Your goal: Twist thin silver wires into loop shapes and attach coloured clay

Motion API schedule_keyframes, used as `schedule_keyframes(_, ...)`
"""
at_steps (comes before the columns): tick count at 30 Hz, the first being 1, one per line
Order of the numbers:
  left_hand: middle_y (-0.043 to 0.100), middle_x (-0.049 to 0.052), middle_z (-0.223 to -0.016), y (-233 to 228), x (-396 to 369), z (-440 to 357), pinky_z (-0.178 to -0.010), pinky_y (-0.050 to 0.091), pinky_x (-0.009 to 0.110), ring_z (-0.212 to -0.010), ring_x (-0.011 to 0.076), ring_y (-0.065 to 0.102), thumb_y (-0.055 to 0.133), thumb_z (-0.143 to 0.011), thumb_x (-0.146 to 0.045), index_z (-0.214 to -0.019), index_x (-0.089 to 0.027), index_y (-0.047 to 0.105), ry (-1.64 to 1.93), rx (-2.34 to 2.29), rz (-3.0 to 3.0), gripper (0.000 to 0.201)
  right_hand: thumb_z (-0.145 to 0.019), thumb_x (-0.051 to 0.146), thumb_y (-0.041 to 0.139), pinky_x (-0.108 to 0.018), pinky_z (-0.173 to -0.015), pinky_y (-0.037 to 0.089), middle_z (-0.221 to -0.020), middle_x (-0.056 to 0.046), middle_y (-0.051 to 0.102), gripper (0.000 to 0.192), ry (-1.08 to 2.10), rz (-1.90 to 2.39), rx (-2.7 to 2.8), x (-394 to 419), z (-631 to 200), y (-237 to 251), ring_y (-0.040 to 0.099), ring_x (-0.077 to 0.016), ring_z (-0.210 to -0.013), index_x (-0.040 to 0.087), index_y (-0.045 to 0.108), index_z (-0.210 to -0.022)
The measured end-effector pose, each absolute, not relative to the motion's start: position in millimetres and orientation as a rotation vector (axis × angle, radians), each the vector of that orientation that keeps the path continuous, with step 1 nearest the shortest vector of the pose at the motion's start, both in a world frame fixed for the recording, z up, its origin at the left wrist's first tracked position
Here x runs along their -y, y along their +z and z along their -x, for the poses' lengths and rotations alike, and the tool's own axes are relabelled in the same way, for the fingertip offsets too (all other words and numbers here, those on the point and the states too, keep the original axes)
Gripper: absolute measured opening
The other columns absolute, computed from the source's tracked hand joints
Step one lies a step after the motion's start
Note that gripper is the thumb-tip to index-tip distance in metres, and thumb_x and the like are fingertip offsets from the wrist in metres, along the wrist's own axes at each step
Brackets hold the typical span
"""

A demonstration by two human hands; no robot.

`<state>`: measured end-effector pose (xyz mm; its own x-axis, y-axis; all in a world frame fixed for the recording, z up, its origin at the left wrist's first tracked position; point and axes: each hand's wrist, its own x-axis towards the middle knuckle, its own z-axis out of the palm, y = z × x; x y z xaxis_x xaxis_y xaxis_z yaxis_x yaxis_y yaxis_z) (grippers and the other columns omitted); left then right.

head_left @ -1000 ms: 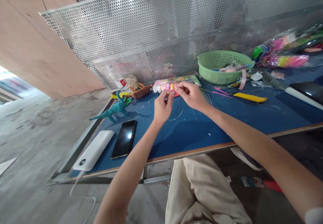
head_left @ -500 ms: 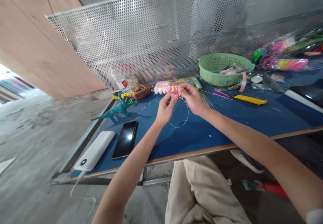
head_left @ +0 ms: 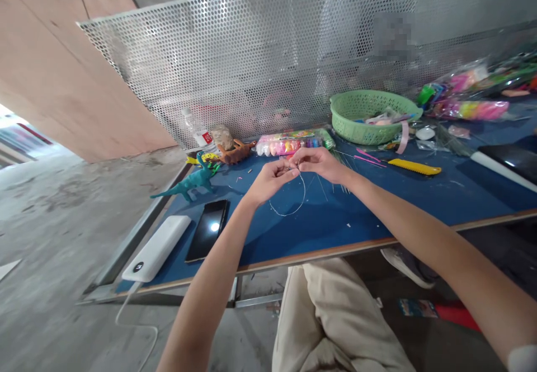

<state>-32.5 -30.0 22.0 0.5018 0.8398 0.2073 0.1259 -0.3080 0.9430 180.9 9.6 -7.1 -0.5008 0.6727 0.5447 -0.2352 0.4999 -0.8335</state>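
Both hands are up over the blue table point(head_left: 377, 215), fingertips meeting in the middle. The left hand point(head_left: 268, 182) and the right hand point(head_left: 319, 164) are each pinching the same thin clear wire point(head_left: 289, 213), which droops down from the pinch in a loop, hanging just under and between the two hands. Fingers on both hands are curled in tight around that pinch, not spread at all.

Just past the fingertips there's a long packet of coloured clay balls point(head_left: 289, 144) lying flat against the perforated metal screen point(head_left: 251, 64). Off to the left of the left hand: a teal toy dinosaur point(head_left: 188, 182), an orange dinosaur point(head_left: 235, 151) behind it, and nearer the table edge a dark phone point(head_left: 207, 229) with a white power bank point(head_left: 156, 249) right beside it.

To the right of the right hand sits a yellow comb-like tool point(head_left: 414, 166), a couple of pink sticks point(head_left: 367, 154) near it, and further back a green plastic basket point(head_left: 373, 114) with odds and ends inside. Far right there's a pile of bagged colourful stuff point(head_left: 470, 89), too blurry to make out.
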Motion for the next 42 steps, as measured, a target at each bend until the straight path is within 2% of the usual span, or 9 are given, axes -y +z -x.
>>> schedule_keyframes(9,0.034,-0.007,-0.063,15,22,38,-0.054,0.015,0.024,-0.056,0.006,0.022,0.083,-0.078,-0.053,-0.088,-0.013,0.071,0.76,-0.813,-1.821,0.043,-0.078,0.038,0.088,-0.035,-0.086,0.051,-0.096,-0.001,0.069,0.024,1.122,0.312,1.901,-6,-179,-3,0.062,-0.0171,-0.095,0.029,0.081,-0.099)
schedule_keyframes(15,0.039,-0.005,-0.067,10,21,39,-0.055,0.017,0.023,-0.059,0.0062,0.027,0.082,-0.078,-0.054,-0.086,-0.013,0.067,0.724,-0.76,-1.814,0.044,-0.075,0.036,0.09,-0.036,-0.086,0.052,-0.094,-0.002,0.068,0.021,1.14,0.346,1.889,-7,-178,-6,0.062,-0.0167,-0.092,0.028,0.084,-0.094)
schedule_keyframes(20,0.034,-0.006,-0.066,11,22,38,-0.054,0.016,0.024,-0.058,0.0065,0.025,0.08,-0.08,-0.054,-0.078,-0.015,0.06,0.702,-0.746,-1.854,0.044,-0.075,0.038,0.09,-0.034,-0.079,0.052,-0.088,-0.001,0.067,0.021,1.178,0.358,1.872,-7,-178,-5,0.061,-0.016,-0.086,0.027,0.084,-0.091)
schedule_keyframes(24,0.032,-0.007,-0.063,12,21,38,-0.053,0.016,0.023,-0.057,0.0061,0.024,0.08,-0.08,-0.054,-0.077,-0.015,0.059,0.711,-0.764,-1.849,0.044,-0.079,0.037,0.087,-0.034,-0.082,0.052,-0.094,-0.002,0.068,0.018,1.14,0.339,1.91,-7,-180,-4,0.062,-0.0167,-0.091,0.028,0.084,-0.095)
schedule_keyframes(26,0.035,-0.007,-0.063,12,20,39,-0.053,0.018,0.023,-0.056,0.006,0.027,0.08,-0.079,-0.055,-0.078,-0.015,0.062,0.684,-0.774,-1.84,0.044,-0.081,0.036,0.086,-0.034,-0.081,0.051,-0.098,-0.002,0.068,0.021,1.127,0.331,1.976,-7,-182,-4,0.062,-0.0166,-0.092,0.03,0.083,-0.1)
schedule_keyframes(31,0.058,-0.001,-0.075,10,18,42,-0.06,0.034,0.022,-0.066,0.0086,0.048,0.086,-0.073,-0.05,-0.085,-0.013,0.069,0.654,-0.778,-1.835,0.042,-0.077,0.036,0.089,-0.03,-0.071,0.047,-0.101,-0.001,0.067,0.029,1.081,0.353,2.07,-11,-186,-8,0.058,-0.0141,-0.084,0.033,0.082,-0.105)
schedule_keyframes(35,0.061,-0.001,-0.072,10,17,44,-0.061,0.036,0.022,-0.064,0.0085,0.05,0.086,-0.073,-0.045,-0.087,-0.013,0.072,0.66,-0.817,-1.875,0.038,-0.077,0.039,0.088,-0.031,-0.071,0.048,-0.094,-0.002,0.066,0.026,1.056,0.364,2.027,-12,-184,-10,0.059,-0.0159,-0.086,0.03,0.083,-0.101)
schedule_keyframes(38,0.068,0.002,-0.08,13,17,45,-0.067,0.041,0.024,-0.069,0.0104,0.056,0.084,-0.076,-0.045,-0.09,-0.014,0.074,0.636,-0.808,-1.929,0.036,-0.077,0.042,0.088,-0.032,-0.072,0.049,-0.09,-0.001,0.067,0.025,1.04,0.371,2.046,-10,-182,-8,0.06,-0.0165,-0.085,0.027,0.082,-0.096)
schedule_keyframes(42,0.068,0.003,-0.079,20,15,51,-0.065,0.04,0.025,-0.068,0.0115,0.055,0.077,-0.083,-0.048,-0.094,-0.015,0.076,0.577,-0.837,-2.059,0.035,-0.079,0.047,0.085,-0.032,-0.07,0.048,-0.102,-0.004,0.07,0.034,0.856,0.484,2.165,-6,-191,5,0.059,-0.0164,-0.08,0.025,0.078,-0.104)
